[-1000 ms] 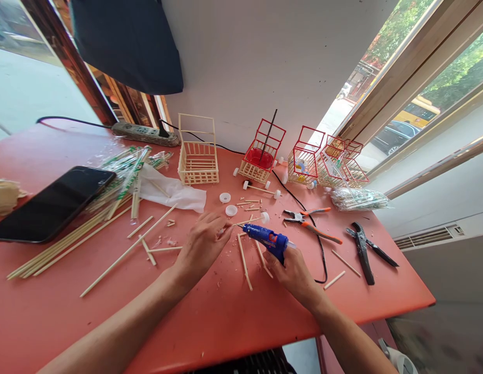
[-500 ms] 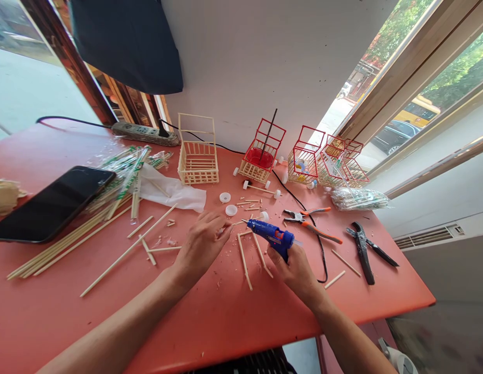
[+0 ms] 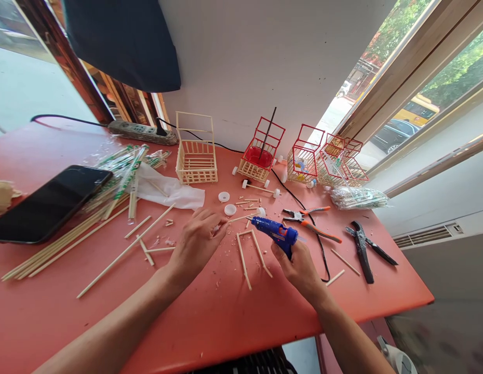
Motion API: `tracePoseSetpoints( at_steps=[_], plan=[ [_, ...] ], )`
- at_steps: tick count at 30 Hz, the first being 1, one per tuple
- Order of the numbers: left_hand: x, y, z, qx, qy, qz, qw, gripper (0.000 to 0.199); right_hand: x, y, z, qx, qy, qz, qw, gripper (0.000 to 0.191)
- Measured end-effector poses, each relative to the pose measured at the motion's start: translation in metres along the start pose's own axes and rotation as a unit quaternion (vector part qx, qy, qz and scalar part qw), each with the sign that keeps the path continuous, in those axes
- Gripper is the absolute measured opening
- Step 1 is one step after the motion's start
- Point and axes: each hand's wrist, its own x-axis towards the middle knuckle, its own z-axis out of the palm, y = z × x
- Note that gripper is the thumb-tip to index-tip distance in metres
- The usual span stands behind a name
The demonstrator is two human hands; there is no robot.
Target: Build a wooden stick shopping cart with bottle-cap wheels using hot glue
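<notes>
My left hand (image 3: 200,234) is closed, pinching a short wooden stick (image 3: 239,217) near its left end; a pale bit, too small to make out, shows between the fingertips. By the stick's far end is a white bottle cap (image 3: 260,212); whether they are joined I cannot tell. My right hand (image 3: 298,265) is wrapped round a blue glue gun (image 3: 274,231), its nozzle pointing left close to that stick. Below the nozzle a three-sided stick frame (image 3: 241,254) lies on the red table (image 3: 210,322). Two more white caps (image 3: 230,209) lie behind my left hand.
Stick baskets (image 3: 197,166) stand along the wall, one a red-trimmed cart (image 3: 259,156). A stick axle with white wheels (image 3: 260,188) lies before it. Pliers (image 3: 311,223) and black-handled cutters (image 3: 364,252) are at right. A phone (image 3: 50,202), long sticks (image 3: 66,241) and a power strip (image 3: 142,132) are left.
The glue gun has moved slightly right, its nozzle drawing away from my left fingers and baring more of the stick. My left hand has shifted slightly left.
</notes>
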Motion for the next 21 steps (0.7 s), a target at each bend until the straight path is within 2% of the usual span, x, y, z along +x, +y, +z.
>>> tracePoseSetpoints(
  at_steps=[21],
  plan=[
    [0.0000, 0.0014, -0.0014, 0.011, 0.011, 0.026, 1.000, 0.015, 0.0021, 0.0004, 0.0015, -0.024, 0.029, -0.021, 0.999, 0.031]
  ],
)
